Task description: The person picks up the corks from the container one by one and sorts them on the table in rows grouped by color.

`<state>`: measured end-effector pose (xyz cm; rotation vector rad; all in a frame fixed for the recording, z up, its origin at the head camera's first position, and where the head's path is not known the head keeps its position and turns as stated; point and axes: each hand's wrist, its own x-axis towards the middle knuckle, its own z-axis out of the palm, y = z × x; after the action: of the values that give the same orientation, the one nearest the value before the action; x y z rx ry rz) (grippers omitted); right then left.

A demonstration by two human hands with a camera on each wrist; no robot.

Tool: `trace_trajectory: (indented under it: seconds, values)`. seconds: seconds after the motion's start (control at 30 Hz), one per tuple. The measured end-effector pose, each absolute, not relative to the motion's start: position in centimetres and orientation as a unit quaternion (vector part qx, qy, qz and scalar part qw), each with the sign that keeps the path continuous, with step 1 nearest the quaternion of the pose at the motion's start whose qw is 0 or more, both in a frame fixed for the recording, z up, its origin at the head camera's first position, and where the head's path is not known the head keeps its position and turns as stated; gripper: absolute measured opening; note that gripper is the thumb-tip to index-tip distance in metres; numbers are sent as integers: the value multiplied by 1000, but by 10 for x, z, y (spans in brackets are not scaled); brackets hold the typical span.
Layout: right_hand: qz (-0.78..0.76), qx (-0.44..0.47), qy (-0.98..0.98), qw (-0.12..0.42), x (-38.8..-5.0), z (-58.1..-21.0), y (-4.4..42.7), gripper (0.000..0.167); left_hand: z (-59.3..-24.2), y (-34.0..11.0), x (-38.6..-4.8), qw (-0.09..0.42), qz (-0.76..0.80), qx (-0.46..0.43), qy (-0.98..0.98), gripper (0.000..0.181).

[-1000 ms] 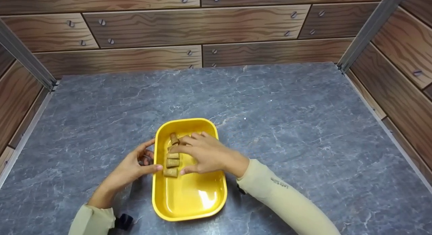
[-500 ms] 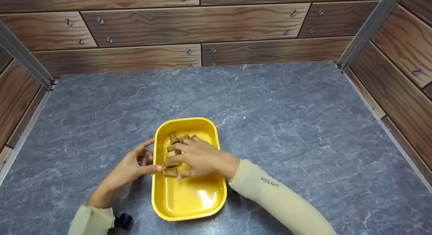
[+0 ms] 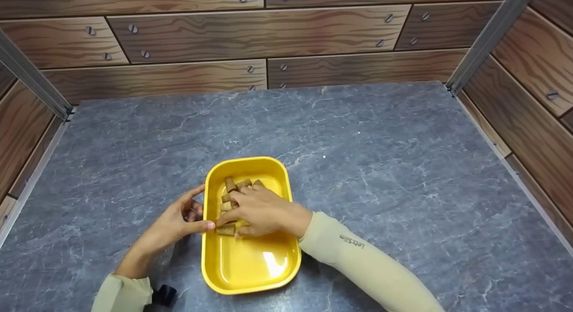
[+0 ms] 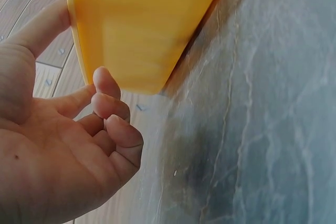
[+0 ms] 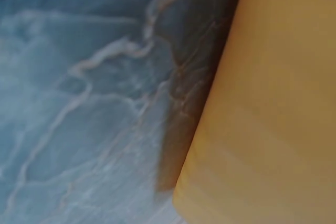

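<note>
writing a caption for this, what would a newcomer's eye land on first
Probably the glossy yellow rectangular tray with rounded corners on the grey marbled tabletop. Inside, small brown roughly cylindrical pieces lie mainly along its left side, some partly hidden by the right hand. The left hand touches the tray's left rim.

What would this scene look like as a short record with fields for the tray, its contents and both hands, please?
tray: yellow, rounded corners, on a grey marbled tabletop
contents: small brown pieces, partly covered, so count uncertain
left hand: thumb on the tray's left rim
right hand: reaching in, fingers among the pieces; grip unclear
sleeves: cream
background: wood-plank-patterned panels
</note>
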<state>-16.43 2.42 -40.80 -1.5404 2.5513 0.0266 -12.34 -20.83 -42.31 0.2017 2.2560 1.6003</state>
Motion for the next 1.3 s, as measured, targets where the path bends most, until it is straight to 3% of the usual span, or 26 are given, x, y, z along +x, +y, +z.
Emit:
trace_trajectory:
  seconds: [0.97,1.3]
  values:
    - [-19,-535,841,79,-167,-414,22,35,-429,-209,-123,187,592,73,780,91]
    - [-30,-529,841,105,-171,-414,21,38,-431,-210,-123,182,615,84,763,91]
